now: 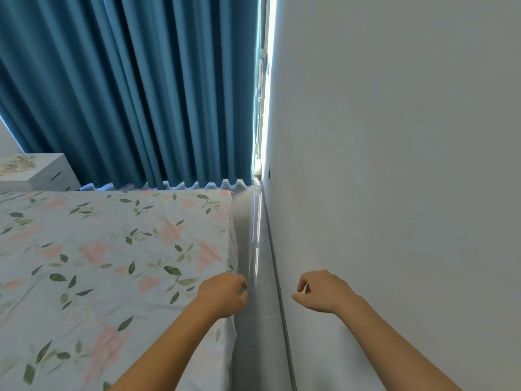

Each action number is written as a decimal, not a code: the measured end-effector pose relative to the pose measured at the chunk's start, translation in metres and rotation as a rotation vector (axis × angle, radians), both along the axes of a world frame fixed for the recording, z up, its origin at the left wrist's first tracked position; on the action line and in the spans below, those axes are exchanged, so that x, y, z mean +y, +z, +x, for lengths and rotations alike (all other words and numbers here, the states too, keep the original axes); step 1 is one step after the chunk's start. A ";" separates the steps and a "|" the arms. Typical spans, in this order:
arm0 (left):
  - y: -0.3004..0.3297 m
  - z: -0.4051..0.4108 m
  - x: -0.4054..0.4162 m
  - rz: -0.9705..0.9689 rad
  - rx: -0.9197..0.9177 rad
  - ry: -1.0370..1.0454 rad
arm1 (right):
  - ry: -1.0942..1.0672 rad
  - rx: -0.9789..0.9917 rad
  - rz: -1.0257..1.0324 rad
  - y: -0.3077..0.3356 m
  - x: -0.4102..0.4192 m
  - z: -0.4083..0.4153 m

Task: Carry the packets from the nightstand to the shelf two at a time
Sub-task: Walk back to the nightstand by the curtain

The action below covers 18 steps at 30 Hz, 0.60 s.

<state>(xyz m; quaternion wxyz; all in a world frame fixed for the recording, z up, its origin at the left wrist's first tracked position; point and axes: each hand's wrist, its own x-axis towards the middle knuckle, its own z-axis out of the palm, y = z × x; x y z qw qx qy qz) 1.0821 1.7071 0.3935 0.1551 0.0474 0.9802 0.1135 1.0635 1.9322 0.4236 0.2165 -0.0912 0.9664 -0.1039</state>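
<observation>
Nightstand [36,172] sits at ten o'clock past the bed [112,263]; left hand [224,294] and right hand [324,292] hang empty over the floor strip [253,320], fingers loosely curled.

A white nightstand [42,173] stands beyond the floral-sheeted bed [112,249].

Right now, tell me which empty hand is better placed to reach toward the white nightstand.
Left, probably. The left hand hangs over the floral bed's edge, on the white nightstand's side; the right hand is beside the wall.
</observation>
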 end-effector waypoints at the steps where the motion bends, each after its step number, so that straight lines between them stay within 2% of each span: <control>1: -0.007 -0.024 -0.003 0.015 -0.012 0.008 | -0.002 -0.005 0.000 -0.004 -0.005 -0.028; 8: 0.007 -0.205 -0.063 -0.007 0.022 0.043 | 0.028 -0.007 0.061 0.003 -0.060 -0.233; 12: 0.022 -0.297 -0.095 -0.028 0.042 0.071 | 0.040 0.012 0.059 0.014 -0.083 -0.329; 18: 0.014 -0.430 -0.116 -0.008 0.027 0.094 | 0.056 -0.014 0.075 0.014 -0.099 -0.469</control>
